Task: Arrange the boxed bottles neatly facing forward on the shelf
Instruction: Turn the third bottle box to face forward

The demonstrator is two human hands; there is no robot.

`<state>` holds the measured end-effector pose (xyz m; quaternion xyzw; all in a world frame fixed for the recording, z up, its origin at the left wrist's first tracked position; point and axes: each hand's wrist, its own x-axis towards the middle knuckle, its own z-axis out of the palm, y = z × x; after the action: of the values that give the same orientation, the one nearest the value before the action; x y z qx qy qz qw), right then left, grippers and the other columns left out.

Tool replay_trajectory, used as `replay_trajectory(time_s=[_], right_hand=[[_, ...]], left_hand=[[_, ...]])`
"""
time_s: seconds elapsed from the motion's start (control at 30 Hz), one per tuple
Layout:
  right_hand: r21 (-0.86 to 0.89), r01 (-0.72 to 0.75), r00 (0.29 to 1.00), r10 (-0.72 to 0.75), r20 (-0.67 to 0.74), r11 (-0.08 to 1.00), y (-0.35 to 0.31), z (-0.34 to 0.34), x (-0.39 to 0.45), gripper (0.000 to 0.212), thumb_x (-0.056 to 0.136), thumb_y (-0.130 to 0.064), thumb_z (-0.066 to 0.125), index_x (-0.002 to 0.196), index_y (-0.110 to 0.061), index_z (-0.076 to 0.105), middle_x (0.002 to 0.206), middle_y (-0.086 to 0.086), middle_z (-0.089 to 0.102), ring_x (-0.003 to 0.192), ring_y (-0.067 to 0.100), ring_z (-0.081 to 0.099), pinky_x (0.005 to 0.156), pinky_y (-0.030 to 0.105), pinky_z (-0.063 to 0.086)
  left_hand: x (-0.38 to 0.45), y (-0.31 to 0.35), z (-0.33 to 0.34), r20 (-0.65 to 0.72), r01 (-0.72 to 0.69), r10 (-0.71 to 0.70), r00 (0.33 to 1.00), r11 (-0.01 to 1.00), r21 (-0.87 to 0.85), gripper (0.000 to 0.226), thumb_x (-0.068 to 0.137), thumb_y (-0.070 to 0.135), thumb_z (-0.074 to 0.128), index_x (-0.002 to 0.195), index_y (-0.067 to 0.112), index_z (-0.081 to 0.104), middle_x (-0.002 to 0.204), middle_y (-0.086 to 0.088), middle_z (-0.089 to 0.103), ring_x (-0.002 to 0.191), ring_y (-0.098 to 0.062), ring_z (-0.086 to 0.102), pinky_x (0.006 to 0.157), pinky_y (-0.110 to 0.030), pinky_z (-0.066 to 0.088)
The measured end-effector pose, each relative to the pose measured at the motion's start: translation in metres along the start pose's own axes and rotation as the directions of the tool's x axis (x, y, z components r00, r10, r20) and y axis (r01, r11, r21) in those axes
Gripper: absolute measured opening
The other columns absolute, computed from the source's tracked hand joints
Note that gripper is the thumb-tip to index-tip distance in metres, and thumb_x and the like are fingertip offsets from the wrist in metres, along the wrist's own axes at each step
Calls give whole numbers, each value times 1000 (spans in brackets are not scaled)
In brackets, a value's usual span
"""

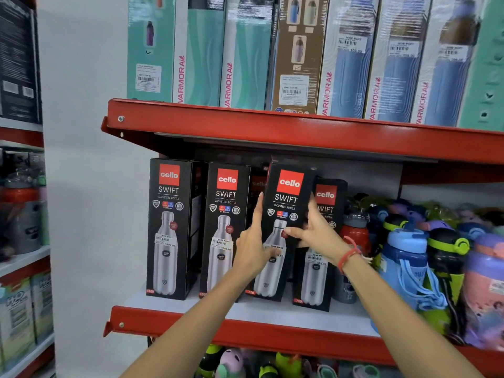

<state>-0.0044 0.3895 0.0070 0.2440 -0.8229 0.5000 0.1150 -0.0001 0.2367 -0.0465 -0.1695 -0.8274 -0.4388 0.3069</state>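
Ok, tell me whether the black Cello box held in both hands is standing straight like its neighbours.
No, the black Cello box leans right while both hands grip it.

Readable on black boxed bottles, middle shelf: "cello" in red square, "SWIFT", "VACUSTEEL BOTTLE" on leftmost box point(170, 227), second box point(223, 230) and tilted third box point(286, 203). Fourth box point(324, 214): "cello", partial "WIFT". Corner tags: "1000" on leftmost, "750" on fourth. Price stickers: "1099.00" on the first two, "979.00" on fourth, header like "NINE MART", blurry. Top shelf: "VARMORA" printed vertically on teal boxes point(201, 64) and blue boxes point(346, 77); sticker there shows "109.00". Remaining small print illegible.
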Motion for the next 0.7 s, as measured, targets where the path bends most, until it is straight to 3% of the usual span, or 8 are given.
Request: replay_trajectory(time_s=[0.07, 0.13, 0.23, 0.33, 0.43, 0.57, 0.7], right_hand=[[-31, -44, 999, 43, -17, 999, 9, 4, 9, 109, 83, 2, 65, 148, -36, -14, 128, -4, 53, 108, 12, 60, 93, 49, 52], [-54, -89, 996, 87, -34, 995, 16, 9, 16, 109, 83, 2, 64, 147, -37, -15, 126, -3, 52, 107, 19, 59, 88, 50, 55], [-107, -119, 992, 114, -49, 987, 20, 17, 24, 104, 84, 2, 63, 149, -32, -11, 129, -2, 50, 108, 15, 53, 96, 41, 49], [-148, -128, 988, 114, -104, 981, 25, 22, 30, 98, 84, 0, 64, 150, -29, -3, 129, 1, 53, 112, 12, 51, 101, 33, 40], [-228, -170, 957, 106, -269, 959, 27, 32, 29, 90, 80, -7, 71, 149, -25, 16, 122, 7, 63, 113, 24, 60, 99, 40, 47], [-379, -236, 908, 64, -415, 895, 16, 36, 26, 71, 77, -12, 76, 138, -6, 41, 120, 17, 65, 112, 32, 62, 93, 38, 48], [-425, -242, 863, -7, -505, 872, -3, 41, 21, 69, 81, -16, 72, 141, -9, 39, 128, 17, 61, 113, 32, 60, 94, 41, 48]], left_hand=[[5, -6, 8, -1, 66, -66, 998, 997, 37, 125, 72, 1, 78, 147, 44, -11, 130, -2, 62, 67, -4, 61, 64, -14, 53], [8, -12, 16, -15, 131, -130, 991, 991, 33, 126, 71, 0, 78, 147, 44, -12, 129, -4, 62, 77, -13, 64, 76, -29, 57], [9, -17, 22, -25, 178, -177, 984, 984, 22, 126, 70, 3, 80, 148, 38, -12, 129, -7, 62, 83, -18, 64, 84, -36, 54], [13, -22, 23, -18, 210, -210, 978, 976, 56, 124, 71, 8, 81, 149, 33, -13, 122, -13, 64, 87, -25, 65, 84, -37, 52], [19, -24, 23, -18, 214, -214, 977, 961, 173, 121, 73, 11, 80, 151, 23, -11, 120, -16, 63, 102, -33, 64, 89, -41, 51], [20, -25, 16, -9, 202, -211, 977, 925, 323, 102, 79, 6, 73, 152, 16, 2, 111, -19, 65, 101, -34, 63, 85, -42, 52], [12, -33, -10, -25, 129, -127, 992, 980, 152, 72, 82, 7, 70, 144, 11, 35, 111, -10, 69, 100, -26, 66, 88, -36, 52]])
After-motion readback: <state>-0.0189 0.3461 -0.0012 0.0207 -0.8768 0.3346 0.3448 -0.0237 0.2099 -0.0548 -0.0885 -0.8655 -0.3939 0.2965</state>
